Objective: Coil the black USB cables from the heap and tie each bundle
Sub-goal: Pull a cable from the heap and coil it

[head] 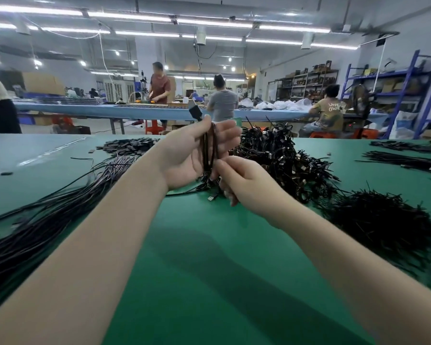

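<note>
Left hand (197, 155): raised above the green tabletop (209, 245), palm up, thumb pressing the coiled cable (209, 150).
Right hand (244, 180): pinches the coil's lower end.
Heap (281, 155): on the tabletop, just behind the hands.

This is a big factory workroom where many people put cables together. Long tube lights (132, 17) run across the high ceiling. The green bench (209, 257) in front holds heaps of black USB cables (279, 155), with more loose cables (47, 215) at 9 o'clock. At 12 o'clock, workers (223, 100) stand and sit at a long blue bench (125, 112). At 2 o'clock, blue metal shelves (406, 88) hold cardboard boxes. Red stools (152, 127) stand on the floor.
</note>
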The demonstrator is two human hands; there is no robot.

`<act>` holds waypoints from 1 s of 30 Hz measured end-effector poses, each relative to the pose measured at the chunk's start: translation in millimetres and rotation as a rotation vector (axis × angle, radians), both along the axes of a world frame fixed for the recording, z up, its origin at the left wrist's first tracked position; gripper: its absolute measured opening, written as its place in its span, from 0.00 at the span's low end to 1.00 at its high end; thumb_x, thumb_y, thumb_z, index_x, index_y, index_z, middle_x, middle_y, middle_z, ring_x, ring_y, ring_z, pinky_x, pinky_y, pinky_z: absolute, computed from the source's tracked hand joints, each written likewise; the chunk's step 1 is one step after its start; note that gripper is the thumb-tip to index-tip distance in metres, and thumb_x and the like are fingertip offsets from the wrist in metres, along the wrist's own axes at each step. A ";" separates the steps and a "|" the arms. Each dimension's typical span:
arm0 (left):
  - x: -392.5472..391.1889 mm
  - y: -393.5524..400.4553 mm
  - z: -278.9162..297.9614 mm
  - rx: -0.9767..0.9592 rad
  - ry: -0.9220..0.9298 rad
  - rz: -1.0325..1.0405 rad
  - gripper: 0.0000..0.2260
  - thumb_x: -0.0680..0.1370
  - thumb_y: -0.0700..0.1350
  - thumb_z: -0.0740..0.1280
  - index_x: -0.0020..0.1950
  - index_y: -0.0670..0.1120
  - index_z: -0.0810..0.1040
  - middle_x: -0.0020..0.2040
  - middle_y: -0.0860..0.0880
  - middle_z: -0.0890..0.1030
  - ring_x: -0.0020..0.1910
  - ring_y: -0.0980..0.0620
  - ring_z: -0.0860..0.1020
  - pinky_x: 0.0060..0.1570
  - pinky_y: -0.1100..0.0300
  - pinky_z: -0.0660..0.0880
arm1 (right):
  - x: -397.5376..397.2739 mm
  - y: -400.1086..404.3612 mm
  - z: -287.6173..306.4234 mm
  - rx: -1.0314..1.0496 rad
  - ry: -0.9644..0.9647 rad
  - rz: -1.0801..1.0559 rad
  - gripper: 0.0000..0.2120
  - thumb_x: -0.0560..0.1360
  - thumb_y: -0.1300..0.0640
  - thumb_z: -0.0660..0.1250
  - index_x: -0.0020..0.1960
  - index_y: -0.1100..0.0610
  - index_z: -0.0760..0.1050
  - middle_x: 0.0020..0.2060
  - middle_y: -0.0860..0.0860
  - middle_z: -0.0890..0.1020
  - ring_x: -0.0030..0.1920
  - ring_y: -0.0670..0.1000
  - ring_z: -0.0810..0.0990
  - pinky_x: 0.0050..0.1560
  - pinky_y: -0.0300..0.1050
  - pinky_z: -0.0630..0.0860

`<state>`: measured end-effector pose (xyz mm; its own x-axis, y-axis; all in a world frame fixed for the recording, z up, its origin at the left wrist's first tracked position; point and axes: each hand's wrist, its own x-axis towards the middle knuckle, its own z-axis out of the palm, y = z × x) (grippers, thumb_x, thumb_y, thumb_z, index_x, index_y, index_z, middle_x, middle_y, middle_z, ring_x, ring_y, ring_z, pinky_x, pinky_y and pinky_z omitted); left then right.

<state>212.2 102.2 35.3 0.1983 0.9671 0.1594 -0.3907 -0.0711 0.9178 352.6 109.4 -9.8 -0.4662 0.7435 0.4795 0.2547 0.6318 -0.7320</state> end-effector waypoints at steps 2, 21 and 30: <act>1.4 -2.9 2.0 -0.007 -0.106 -0.021 0.16 0.84 0.51 0.55 0.49 0.46 0.79 0.33 0.54 0.78 0.32 0.56 0.79 0.35 0.63 0.77 | 4.4 3.8 -9.2 -0.147 -0.009 0.051 0.17 0.82 0.51 0.57 0.40 0.54 0.78 0.31 0.51 0.75 0.32 0.48 0.74 0.35 0.40 0.71; 2.8 12.3 -30.8 -0.264 0.351 0.122 0.14 0.83 0.52 0.57 0.42 0.50 0.76 0.39 0.50 0.76 0.35 0.54 0.71 0.38 0.62 0.65 | 22.4 27.4 -22.8 -0.671 0.250 0.017 0.09 0.80 0.58 0.62 0.43 0.53 0.78 0.28 0.47 0.78 0.27 0.46 0.78 0.36 0.41 0.78; 25.3 21.3 -45.7 -0.191 0.108 0.146 0.15 0.84 0.48 0.55 0.41 0.46 0.73 0.40 0.50 0.75 0.37 0.51 0.73 0.44 0.59 0.71 | 9.2 19.9 -27.6 -0.200 -0.193 -0.081 0.16 0.79 0.45 0.61 0.44 0.58 0.73 0.35 0.49 0.76 0.30 0.47 0.78 0.33 0.42 0.73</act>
<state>237.5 123.5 -10.4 0.0602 0.9973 -0.0430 -0.2882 0.0587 0.9558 361.8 129.2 -37.4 -0.4696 0.8530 0.2278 0.4457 0.4518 -0.7728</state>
